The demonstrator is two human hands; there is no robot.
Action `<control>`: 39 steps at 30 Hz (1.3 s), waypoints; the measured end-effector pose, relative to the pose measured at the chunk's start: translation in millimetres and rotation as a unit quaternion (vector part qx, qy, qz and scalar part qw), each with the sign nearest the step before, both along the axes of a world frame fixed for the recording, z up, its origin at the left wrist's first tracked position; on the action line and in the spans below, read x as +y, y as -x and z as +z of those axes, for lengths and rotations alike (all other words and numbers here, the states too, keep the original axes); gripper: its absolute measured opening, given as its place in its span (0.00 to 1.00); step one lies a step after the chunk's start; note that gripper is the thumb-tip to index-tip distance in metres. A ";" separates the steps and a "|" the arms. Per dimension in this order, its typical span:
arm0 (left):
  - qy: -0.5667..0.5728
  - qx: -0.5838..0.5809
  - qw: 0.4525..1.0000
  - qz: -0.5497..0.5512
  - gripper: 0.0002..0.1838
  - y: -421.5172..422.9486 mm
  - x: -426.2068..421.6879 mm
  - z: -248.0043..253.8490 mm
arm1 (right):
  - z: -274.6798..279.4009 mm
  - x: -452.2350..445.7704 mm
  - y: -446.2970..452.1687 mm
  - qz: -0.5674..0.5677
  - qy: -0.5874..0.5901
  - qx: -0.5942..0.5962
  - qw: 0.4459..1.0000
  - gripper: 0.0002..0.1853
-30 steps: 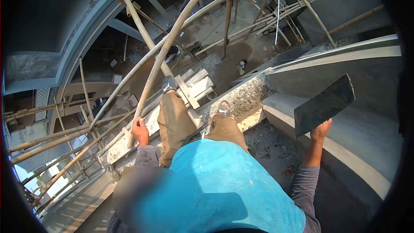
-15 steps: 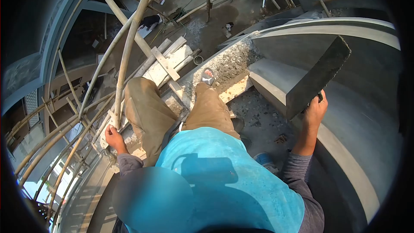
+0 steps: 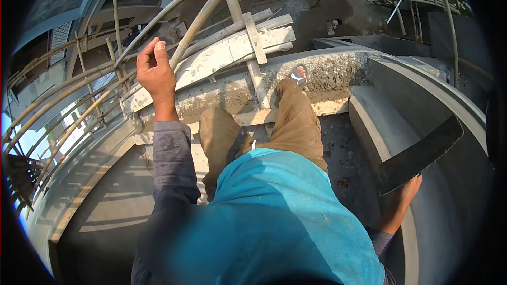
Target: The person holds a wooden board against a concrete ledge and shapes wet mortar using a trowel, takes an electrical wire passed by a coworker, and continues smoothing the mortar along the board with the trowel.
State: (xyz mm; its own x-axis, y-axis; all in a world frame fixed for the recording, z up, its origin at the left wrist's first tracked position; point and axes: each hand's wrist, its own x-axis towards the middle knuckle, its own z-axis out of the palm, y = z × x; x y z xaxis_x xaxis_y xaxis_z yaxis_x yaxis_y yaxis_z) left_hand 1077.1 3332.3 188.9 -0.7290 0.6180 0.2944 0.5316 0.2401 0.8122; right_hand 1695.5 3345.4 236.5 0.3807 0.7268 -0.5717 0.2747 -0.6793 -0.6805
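Observation:
My right hand (image 3: 405,192) grips a long dark plastering float (image 3: 422,155) from behind, beside the curved grey wall; most of the fingers are hidden by the board. My left hand (image 3: 157,79) is raised in front of the bamboo scaffolding, its fingers loosely bent and a gap showing between thumb and fingers. Nothing shows in it. The nearest thing to it is a slanting bamboo pole (image 3: 203,16), just right of the fingertips in the picture; whether they touch I cannot tell.
A whitish plank (image 3: 227,55) lies along the scaffold beyond the rough concrete ledge (image 3: 338,71), where my sandalled foot (image 3: 299,74) stands. Bamboo poles (image 3: 58,95) cross at the left. A lower ground level shows past the ledge. Curved walls (image 3: 438,89) rise at the right.
My left hand has come up and forward from beside the scaffold poles. The float has shifted right and lower in the picture, still in my right hand. My view has turned.

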 end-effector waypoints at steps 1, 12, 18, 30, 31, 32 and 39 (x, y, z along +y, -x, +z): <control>0.018 0.021 1.000 0.002 0.10 0.1 -7.4 -4.2 | 1.1 1.5 1.4 0.000 0.008 0.015 1.000 0.18; 0.317 0.070 0.932 0.161 0.11 57.0 -218.7 -66.5 | -10.7 -6.6 -30.1 0.061 0.005 -0.040 0.997 0.24; 0.393 -0.038 0.870 0.295 0.12 48.7 -406.1 -103.6 | -24.1 11.5 -86.3 -0.039 -0.013 0.111 0.993 0.27; 0.264 -0.215 0.858 0.385 0.19 30.1 -662.4 -213.8 | -4.7 1.0 63.1 0.098 -0.180 0.187 0.961 0.24; 0.261 -0.227 0.851 0.395 0.19 29.9 -680.6 -226.2 | 3.2 -29.9 120.2 0.050 -0.185 0.204 0.960 0.24; 0.250 -0.248 0.845 0.401 0.20 22.9 -696.0 -230.6 | 6.0 -54.5 152.0 0.091 -0.156 0.240 0.954 0.23; 0.256 -0.533 0.746 0.306 0.30 -40.9 -715.2 -232.4 | 42.1 -151.0 327.6 0.359 -0.152 -0.005 0.921 0.12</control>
State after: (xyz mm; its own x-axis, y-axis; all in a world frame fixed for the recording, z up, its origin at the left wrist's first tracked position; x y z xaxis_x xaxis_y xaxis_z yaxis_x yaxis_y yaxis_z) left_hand 1118.0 2617.2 -43.6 -0.5729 -0.0943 -0.8142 -0.6871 0.5967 0.4144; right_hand 1367.9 3194.4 278.6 -0.2558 0.9191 -0.2998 0.5869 -0.0988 -0.8036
